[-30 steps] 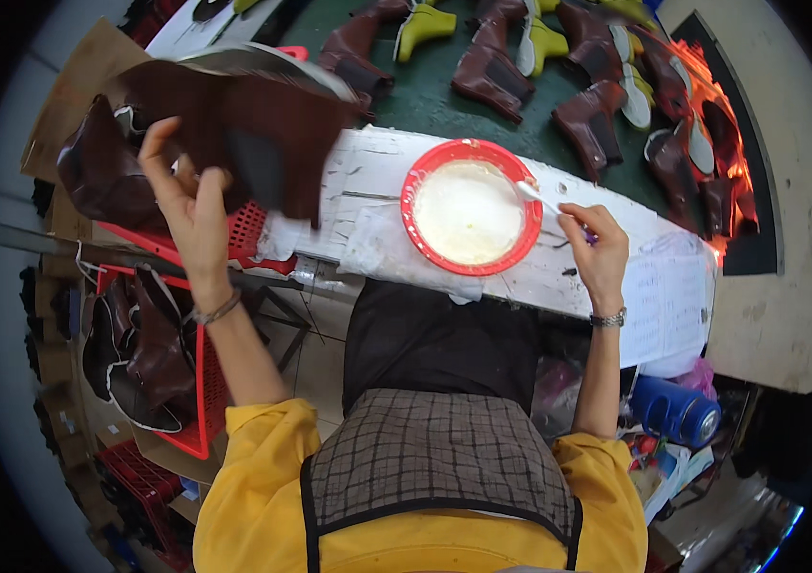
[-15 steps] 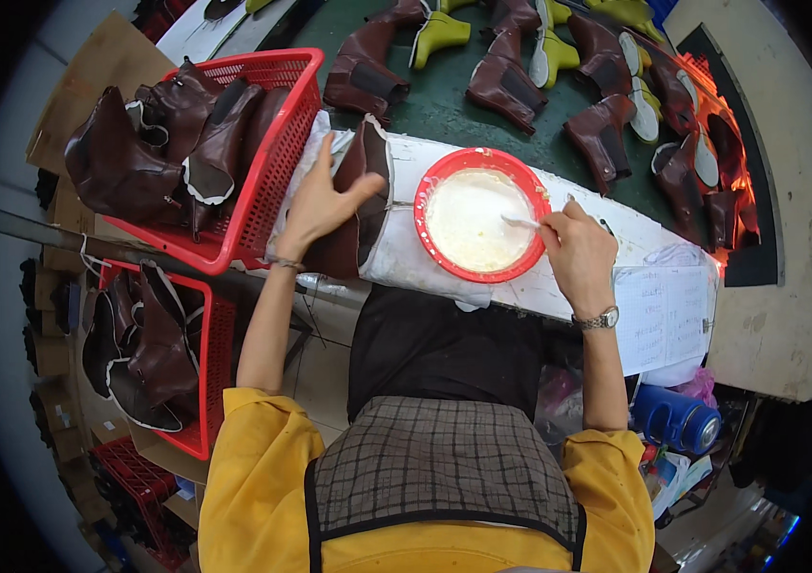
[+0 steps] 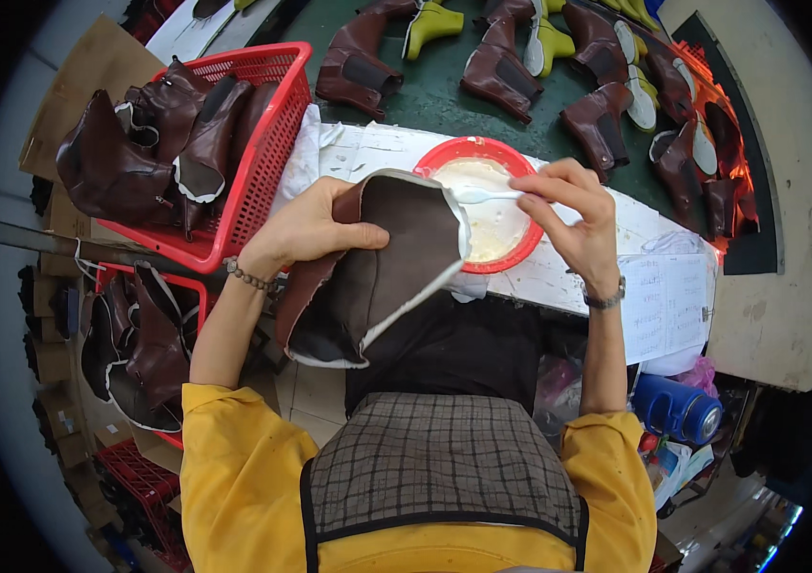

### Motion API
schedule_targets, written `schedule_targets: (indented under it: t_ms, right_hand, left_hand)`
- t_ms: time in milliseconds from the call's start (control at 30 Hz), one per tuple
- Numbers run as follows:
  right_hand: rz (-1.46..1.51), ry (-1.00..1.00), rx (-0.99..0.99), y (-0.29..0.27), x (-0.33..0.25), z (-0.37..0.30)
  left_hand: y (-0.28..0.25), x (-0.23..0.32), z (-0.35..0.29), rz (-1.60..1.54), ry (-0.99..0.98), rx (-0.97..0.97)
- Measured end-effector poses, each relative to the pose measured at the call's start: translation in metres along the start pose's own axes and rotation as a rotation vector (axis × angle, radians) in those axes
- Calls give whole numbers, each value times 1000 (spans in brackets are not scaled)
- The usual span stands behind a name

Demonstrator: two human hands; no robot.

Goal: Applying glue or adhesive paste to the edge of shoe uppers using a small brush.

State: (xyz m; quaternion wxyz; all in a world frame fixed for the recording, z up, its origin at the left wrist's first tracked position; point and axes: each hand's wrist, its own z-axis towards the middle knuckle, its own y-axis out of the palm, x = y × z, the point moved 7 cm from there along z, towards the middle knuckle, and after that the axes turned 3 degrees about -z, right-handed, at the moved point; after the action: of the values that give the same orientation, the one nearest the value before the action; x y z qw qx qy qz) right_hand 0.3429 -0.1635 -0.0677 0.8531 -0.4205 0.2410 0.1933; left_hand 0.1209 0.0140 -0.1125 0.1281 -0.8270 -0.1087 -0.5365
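A brown leather boot upper [image 3: 377, 258] is tilted above my lap, its dark lining and pale raw edge turned up. My left hand [image 3: 315, 229] grips its left side, thumb over the lining and fingers hidden behind. Between the fingertips of my right hand [image 3: 578, 215] is the handle of a white brush [image 3: 487, 195], whose tip lies at the upper's right edge. Behind it stands a red bowl [image 3: 527, 250] of creamy white paste [image 3: 496, 229], partly covered by the upper and the brush.
Red baskets [image 3: 267, 153] of boot uppers stand at the left. Several brown boots [image 3: 501, 72] and lime-green shoe lasts [image 3: 436, 31] lie on the green table beyond. A written sheet [image 3: 659, 306] lies to the right, above a blue jug [image 3: 678, 413].
My left hand has taken hold of the upper and lifted it off the white board toward me. The brush has come out of the paste and moved left to the upper's edge.
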Motion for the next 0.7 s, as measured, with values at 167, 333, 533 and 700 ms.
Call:
schedule_targets:
  t_ms: [167, 333, 533, 700]
  right_hand:
    - [-78, -16, 38, 3, 1, 1]
    - [-71, 25, 128, 14, -9, -20]
    - [-35, 122, 57, 22, 3, -35]
    - [-438, 354, -111, 27, 49, -42]
  left_hand:
    - [-13, 25, -11, 16, 99, 226]
    - [-16, 25, -15, -176, 363, 407]
    - [-30, 30, 0, 19, 481, 644]
    - [-68, -14, 29, 336, 477, 720]
